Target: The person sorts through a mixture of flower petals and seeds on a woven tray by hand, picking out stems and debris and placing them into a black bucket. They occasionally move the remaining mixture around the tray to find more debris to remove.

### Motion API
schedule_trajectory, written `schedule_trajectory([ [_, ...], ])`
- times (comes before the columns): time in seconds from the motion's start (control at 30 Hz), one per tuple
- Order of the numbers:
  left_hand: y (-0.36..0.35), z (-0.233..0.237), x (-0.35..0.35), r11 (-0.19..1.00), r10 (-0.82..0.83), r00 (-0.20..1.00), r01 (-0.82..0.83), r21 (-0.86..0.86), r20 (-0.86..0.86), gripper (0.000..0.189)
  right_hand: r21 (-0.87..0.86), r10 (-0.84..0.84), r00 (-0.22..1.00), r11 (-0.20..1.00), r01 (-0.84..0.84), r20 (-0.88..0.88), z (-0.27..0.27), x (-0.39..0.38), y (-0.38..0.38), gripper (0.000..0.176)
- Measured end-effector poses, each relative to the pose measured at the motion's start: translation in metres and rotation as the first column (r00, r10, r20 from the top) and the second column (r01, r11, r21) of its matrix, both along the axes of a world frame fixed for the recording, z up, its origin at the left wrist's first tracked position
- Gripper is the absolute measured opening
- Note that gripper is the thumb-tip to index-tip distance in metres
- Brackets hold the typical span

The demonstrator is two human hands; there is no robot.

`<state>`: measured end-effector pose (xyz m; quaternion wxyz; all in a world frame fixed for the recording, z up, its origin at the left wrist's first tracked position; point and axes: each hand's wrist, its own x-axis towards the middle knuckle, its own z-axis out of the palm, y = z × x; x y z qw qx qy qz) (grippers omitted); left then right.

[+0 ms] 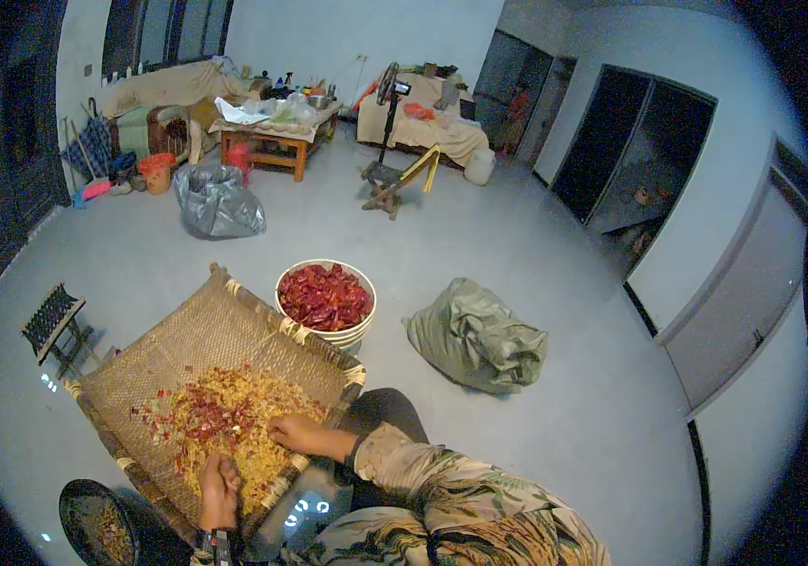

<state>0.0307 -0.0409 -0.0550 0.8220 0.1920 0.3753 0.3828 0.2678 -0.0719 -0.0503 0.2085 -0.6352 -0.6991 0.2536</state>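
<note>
A woven bamboo winnowing tray [154, 363] lies tilted in front of me, with a pile of yellow chili seeds [267, 396] and bits of dried red chili [210, 415] spread over its near half. My left hand [220, 486] is closed above the pile's near edge, its fingers curled inward. On the right side of the pile, my right hand [298, 434] has its fingers bent down at the seeds. What either hand holds is too small or hidden to make out. Just beyond the tray stands a white bucket [366, 325] full of dried red chilies [325, 297].
A dark bucket [74, 519] with seed-like bits inside stands at lower left, near a small stool [53, 325]. A green woven sack [479, 335] lies to the right. Farther off are a grey plastic bag [220, 203], a wooden table [300, 146] and a fan [388, 90].
</note>
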Motion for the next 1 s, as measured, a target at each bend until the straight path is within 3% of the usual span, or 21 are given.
schedule_trajectory([
  [0.1, -0.009, 0.024, 0.007, 0.995, 0.103, 0.987, -0.103, 0.009, -0.121, 0.021, 0.006, 0.01, 1.0, 1.0, -0.01, 0.017, 0.009, -0.003, -0.007, 0.024],
  [0.2, 0.003, -0.006, -0.003, 0.997, -0.069, 0.998, 0.069, 0.017, -0.011, 0.021, -0.006, -0.006, 0.996, 1.0, 0.007, 0.084, -0.01, -0.001, 0.001, 0.024],
  [0.23, -0.002, -0.006, -0.004, 0.993, -0.066, 0.998, 0.063, 0.104, 0.023, 0.024, 0.066, 0.005, 0.999, 0.998, -0.007, 0.033, -0.004, -0.003, -0.003, 0.023],
  [0.33, -0.003, 0.004, -0.001, 0.999, -0.04, 0.998, 0.041, -0.026, 0.055, 0.026, 0.04, -0.006, 0.999, 0.999, 0.007, -0.033, -0.013, -0.001, 0.001, 0.022],
  [0.53, -0.013, 0.003, 0.0, 0.989, 0.044, 0.988, -0.022, 0.148, -0.15, 0.022, 0.154, 0.009, 0.999, 0.988, -0.016, 0.047, -0.001, 0.001, -0.007, 0.025],
  [0.6, -0.01, 0.007, -0.003, 0.999, -0.01, 1.0, 0.011, 0.036, -0.012, 0.021, 0.051, 0.004, 0.996, 0.999, -0.008, 0.085, 0.003, -0.001, -0.005, 0.025],
  [0.7, -0.005, -0.003, -0.003, 0.999, 0.03, 0.998, -0.032, -0.029, -0.058, 0.02, 0.052, 0.013, 0.997, 0.998, -0.017, 0.079, -0.005, -0.001, -0.001, 0.024],
  [0.8, -0.006, -0.004, -0.006, 0.999, -0.051, 0.998, 0.051, -0.009, -0.025, 0.019, 0.108, 0.025, 0.999, 0.994, -0.028, 0.032, -0.003, -0.001, -0.004, 0.024],
  [0.87, -0.004, -0.018, -0.005, 0.987, -0.015, 0.976, 0.049, 0.152, -0.217, 0.019, 0.102, 0.016, 1.0, 0.995, -0.017, 0.011, -0.001, -0.002, -0.006, 0.025],
  [0.93, -0.005, -0.009, -0.002, 0.986, -0.009, 0.972, 0.048, 0.162, -0.234, 0.018, 0.087, 0.018, 1.0, 0.996, -0.02, 0.021, 0.002, -0.003, -0.007, 0.025],
  [1.0, -0.004, 0.004, -0.001, 0.999, -0.038, 0.996, 0.04, 0.022, -0.079, 0.017, 0.086, 0.022, 1.0, 0.996, -0.023, 0.018, 0.008, -0.002, -0.008, 0.024],
])
